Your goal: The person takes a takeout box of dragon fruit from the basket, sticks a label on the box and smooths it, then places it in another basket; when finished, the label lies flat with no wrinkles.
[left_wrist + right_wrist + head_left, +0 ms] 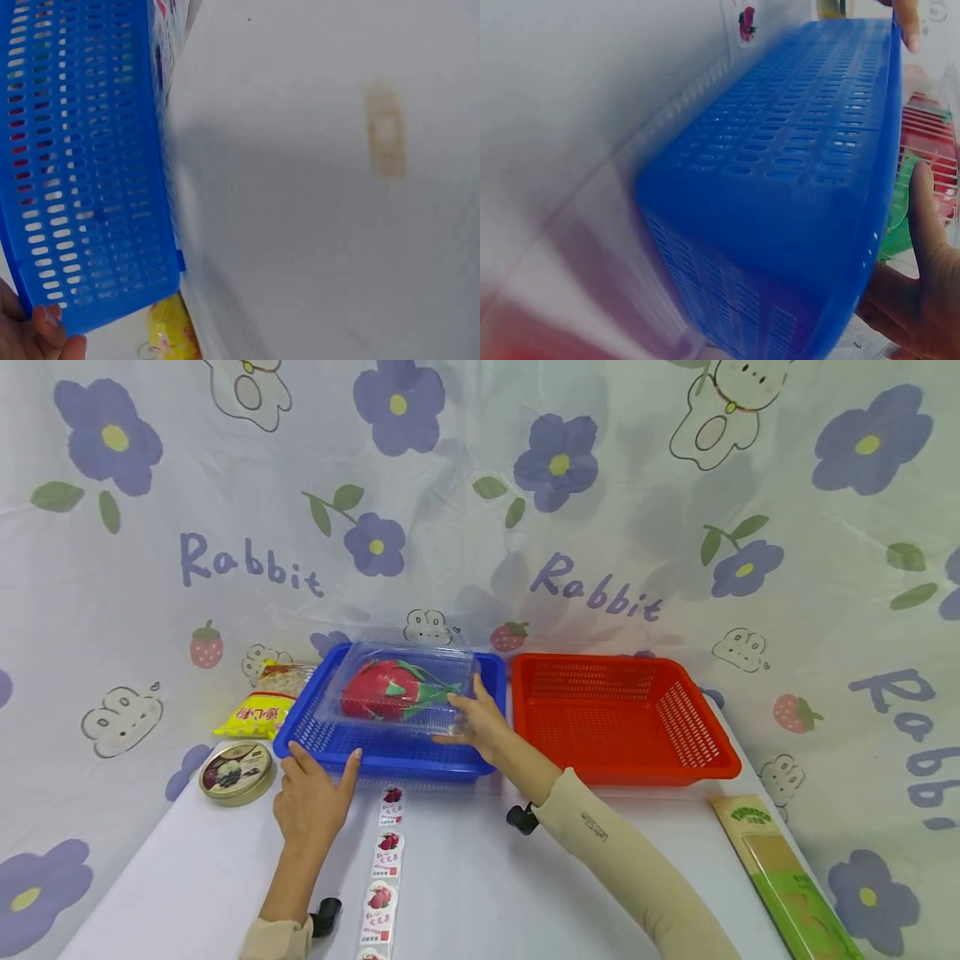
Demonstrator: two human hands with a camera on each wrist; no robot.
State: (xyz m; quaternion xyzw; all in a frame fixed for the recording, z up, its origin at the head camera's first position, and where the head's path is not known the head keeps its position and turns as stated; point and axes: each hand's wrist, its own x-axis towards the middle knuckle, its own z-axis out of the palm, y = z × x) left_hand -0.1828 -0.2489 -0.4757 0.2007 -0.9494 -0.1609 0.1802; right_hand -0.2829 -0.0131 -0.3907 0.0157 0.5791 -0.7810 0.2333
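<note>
In the head view, a clear plastic box [330, 703] with a red dragon fruit [381, 691] inside lies tilted over the blue basket [420, 768]. My right hand [480, 720] grips the box by its right end. In the right wrist view, that hand [922, 292] has its thumb against the clear plastic, beside the fruit's green scales. My left hand [313, 800] holds the front left corner of the basket. Its fingertips show at the outside of that corner in the left wrist view, and its thumb rests at the front rim.
A red basket [622, 770] stands right of the blue one. To the left are a yellow food bag [258, 714] and a round tin [236, 772]. A strip of dragon fruit stickers [381, 902] lies in front, and a green-and-tan package [783, 877] at right.
</note>
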